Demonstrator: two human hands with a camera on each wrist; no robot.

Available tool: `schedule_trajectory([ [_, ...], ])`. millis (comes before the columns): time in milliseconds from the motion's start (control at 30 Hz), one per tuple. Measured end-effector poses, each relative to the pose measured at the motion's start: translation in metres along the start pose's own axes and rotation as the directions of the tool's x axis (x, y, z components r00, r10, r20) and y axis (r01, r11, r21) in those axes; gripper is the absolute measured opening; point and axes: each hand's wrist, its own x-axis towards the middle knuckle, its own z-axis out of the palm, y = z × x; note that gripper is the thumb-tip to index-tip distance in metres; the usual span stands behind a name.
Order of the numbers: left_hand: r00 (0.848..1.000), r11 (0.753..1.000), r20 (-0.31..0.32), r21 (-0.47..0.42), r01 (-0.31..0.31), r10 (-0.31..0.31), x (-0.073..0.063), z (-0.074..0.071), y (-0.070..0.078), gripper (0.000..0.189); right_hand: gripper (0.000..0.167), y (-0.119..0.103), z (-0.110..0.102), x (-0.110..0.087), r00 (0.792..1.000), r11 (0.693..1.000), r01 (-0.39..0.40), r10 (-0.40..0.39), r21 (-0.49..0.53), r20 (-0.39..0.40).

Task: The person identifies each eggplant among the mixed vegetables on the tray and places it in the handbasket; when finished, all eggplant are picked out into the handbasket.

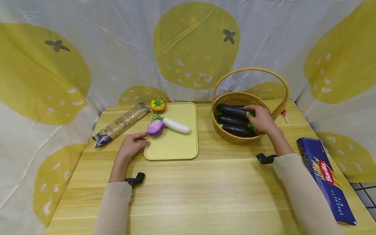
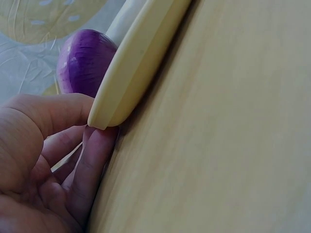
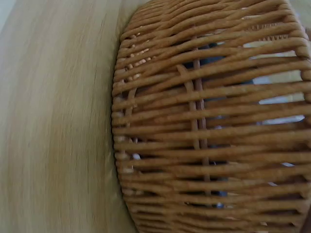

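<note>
At its left edge, the yellow tray point(image 1: 176, 148) is pinched by my left hand point(image 1: 130, 146); in the left wrist view the thumb lies over the rim, other fingers under it. A purple onion point(image 1: 155, 127) and a white radish point(image 1: 177, 126) with green leaves lie on the tray, near a yellow-red tomato point(image 1: 158, 105) at its far left corner. My right hand point(image 1: 261, 119) reaches into the wicker basket point(image 1: 235, 140) and holds the green stem end of an eggplant point(image 1: 230, 110). More eggplants point(image 1: 238, 130) lie beside it. In the right wrist view, the basket wall point(image 3: 209, 126) hides this hand.
Left of the tray lies a clear bag of pasta point(image 1: 121, 125). A blue spaghetti box point(image 1: 326, 179) lies along the right edge of the wooden table point(image 1: 199, 195). Behind the basket's right side is a small red-topped stick point(image 1: 285, 116). The basket's tall handle point(image 1: 249, 69) arches above it.
</note>
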Motion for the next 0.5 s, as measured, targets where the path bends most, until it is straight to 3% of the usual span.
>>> schedule_trajectory([
  [233, 1.0, 1.0, 0.018, -0.002, -0.001, 0.001, -0.0018, 0.0007, 0.0036, 0.064, 0.041, 0.0034, 0.0041, 0.007, 1.0, 0.999, -0.017, 0.018, 0.034, -0.015],
  [500, 1.0, 1.0, 0.015, 0.018, -0.001, 0.001, -0.001, 0.0001, 0.0029, 0.066, 0.043, 0.002, 0.0018, 0.0012, 0.999, 0.999, -0.007, 0.009, 0.048, -0.031],
])
